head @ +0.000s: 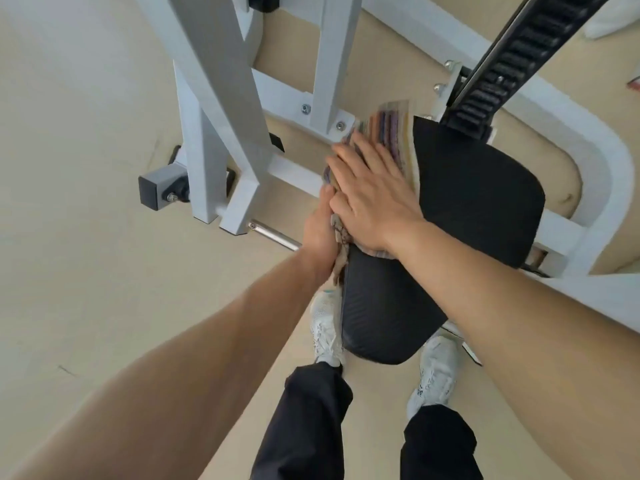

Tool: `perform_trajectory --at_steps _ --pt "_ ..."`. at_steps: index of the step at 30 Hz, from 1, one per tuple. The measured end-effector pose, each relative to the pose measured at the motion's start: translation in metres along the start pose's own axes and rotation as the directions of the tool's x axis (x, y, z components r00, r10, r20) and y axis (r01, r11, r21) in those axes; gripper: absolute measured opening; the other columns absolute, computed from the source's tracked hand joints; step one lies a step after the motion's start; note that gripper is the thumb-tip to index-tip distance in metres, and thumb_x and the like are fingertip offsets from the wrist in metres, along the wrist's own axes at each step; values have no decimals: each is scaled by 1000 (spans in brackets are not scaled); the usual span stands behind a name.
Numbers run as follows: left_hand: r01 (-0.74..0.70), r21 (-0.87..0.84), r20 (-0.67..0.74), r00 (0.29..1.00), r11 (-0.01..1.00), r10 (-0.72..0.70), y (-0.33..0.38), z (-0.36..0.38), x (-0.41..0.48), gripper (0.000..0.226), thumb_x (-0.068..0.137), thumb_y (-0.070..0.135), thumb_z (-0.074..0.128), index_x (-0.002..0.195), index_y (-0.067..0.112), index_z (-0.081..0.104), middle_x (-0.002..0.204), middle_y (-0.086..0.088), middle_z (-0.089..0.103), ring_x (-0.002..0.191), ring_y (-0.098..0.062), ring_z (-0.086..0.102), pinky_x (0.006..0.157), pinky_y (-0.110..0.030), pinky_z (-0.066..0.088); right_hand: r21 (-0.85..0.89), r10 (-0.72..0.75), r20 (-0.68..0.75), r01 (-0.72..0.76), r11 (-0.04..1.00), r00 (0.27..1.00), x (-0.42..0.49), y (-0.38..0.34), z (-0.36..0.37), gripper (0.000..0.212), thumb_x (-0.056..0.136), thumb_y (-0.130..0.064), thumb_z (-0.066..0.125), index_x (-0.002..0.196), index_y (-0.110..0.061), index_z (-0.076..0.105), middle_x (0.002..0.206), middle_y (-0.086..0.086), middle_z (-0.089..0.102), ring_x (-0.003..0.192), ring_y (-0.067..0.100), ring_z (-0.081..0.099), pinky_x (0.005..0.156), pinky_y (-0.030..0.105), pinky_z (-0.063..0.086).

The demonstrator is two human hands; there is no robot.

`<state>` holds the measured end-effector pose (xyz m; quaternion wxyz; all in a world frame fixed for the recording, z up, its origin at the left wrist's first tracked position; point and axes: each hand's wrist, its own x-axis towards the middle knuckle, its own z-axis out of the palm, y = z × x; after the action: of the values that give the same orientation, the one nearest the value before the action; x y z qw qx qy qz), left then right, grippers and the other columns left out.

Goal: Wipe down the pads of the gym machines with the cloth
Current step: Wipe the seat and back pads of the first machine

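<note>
A black padded seat [460, 216] of a white gym machine fills the middle of the view. A striped multicoloured cloth [391, 133] lies over the pad's left edge. My right hand [367, 195] lies flat on the cloth with its fingers spread, pressing it onto the pad. My left hand [320, 226] is at the pad's left side, its fingers closed on the cloth where it hangs down over the edge. The cloth's upper end is blurred.
White steel frame posts [221, 109] stand to the left and behind the pad. A black toothed adjustment rail [512, 60] rises at the upper right. A chrome peg [273, 233] sticks out near my left hand. My white shoes [325, 323] stand on the beige floor under the pad.
</note>
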<state>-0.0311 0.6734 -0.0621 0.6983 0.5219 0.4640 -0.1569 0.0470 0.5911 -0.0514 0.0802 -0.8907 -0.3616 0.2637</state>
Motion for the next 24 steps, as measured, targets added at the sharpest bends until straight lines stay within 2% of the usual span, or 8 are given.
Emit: perform_trajectory --at_steps 3,8,11,14,17,18,21,24 --pt "-17 -53 87 996 998 22 -30 5 -58 48 109 42 32 141 15 55 130 -9 68 123 -17 63 109 -35 48 -30 -19 27 20 999 999 -67 -11 13 70 96 -37 15 161 -13 9 170 3 -1 156 21 -3 126 43 5" --pt "-188 31 112 977 982 184 -24 6 -51 49 110 35 26 158 23 28 157 8 41 141 0 40 116 -19 32 -28 -21 2 21 999 1000 -81 -1 26 66 100 -39 11 161 -16 2 170 1 -3 156 16 -2 126 41 8" --pt "-264 111 86 963 958 255 -9 12 -13 50 110 36 24 159 25 21 155 11 40 139 3 40 111 -5 29 -2 58 -41 -58 998 997 -47 11 21 68 99 -44 5 161 -19 0 170 -1 -3 156 16 -2 126 41 5" --pt "-267 291 -20 958 919 285 20 14 35 45 109 33 28 149 21 44 137 7 56 124 -7 51 87 7 34 41 158 -52 -156 987 986 -4 36 9 67 101 -45 10 161 -19 -3 169 -2 -6 156 15 -5 126 39 -1" --pt "-283 361 159 958 889 241 51 17 81 38 104 31 36 125 17 65 124 2 67 118 -12 59 112 -25 39 99 201 -104 -191 977 974 35 62 0 63 102 -41 21 160 -17 14 168 2 15 154 20 12 126 41 6" --pt "-287 432 201 955 855 219 61 23 94 32 105 26 36 111 17 67 112 2 69 109 -11 61 109 -28 41 107 224 -125 -211 971 966 44 70 -2 59 102 -42 23 156 -17 24 162 5 29 150 23 23 124 42 13" --pt "-314 603 247 948 734 203 96 52 112 32 107 16 38 81 21 56 83 7 57 80 -6 51 71 -12 42 131 369 -125 -353 926 921 53 89 -10 50 101 -45 26 134 -14 48 138 11 54 130 30 46 109 45 32" --pt "-343 678 322 934 650 156 107 69 120 29 104 16 43 80 18 60 89 -1 61 86 -13 52 77 -18 42 194 482 -189 -449 872 856 48 96 -12 46 100 -45 31 122 -12 54 124 10 62 116 31 56 96 45 39"
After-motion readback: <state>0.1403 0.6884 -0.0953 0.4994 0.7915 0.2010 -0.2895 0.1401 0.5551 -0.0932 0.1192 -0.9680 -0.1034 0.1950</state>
